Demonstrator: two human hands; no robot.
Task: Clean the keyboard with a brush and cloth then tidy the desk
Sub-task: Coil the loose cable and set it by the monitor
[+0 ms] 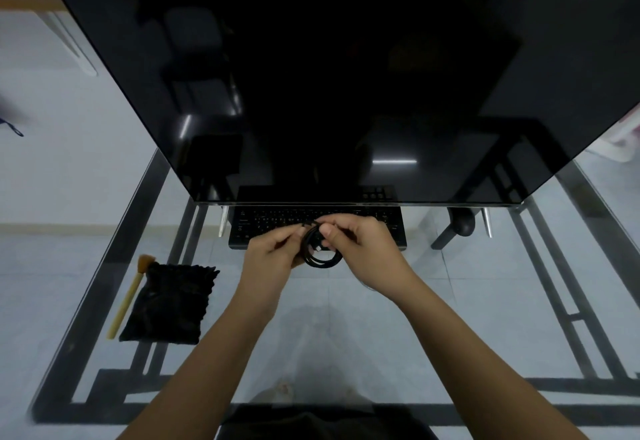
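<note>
Below the large glossy black monitor [329,76] on the glass-topped desk [485,301], the flat black keyboard [249,228] is sitting. The crumpled black cloth [169,301] and wooden-handled brush [126,299] are lying aside at the left, so cleaning seems finished. Tidying looks to be under way: the left hand [270,259] and right hand [363,245] are pinching a coiled black cable [320,259].

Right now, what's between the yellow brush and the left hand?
In the head view, the black cloth lies right beside the brush, then bare glass desk up to the left hand, which pinches the coiled cable.
</note>
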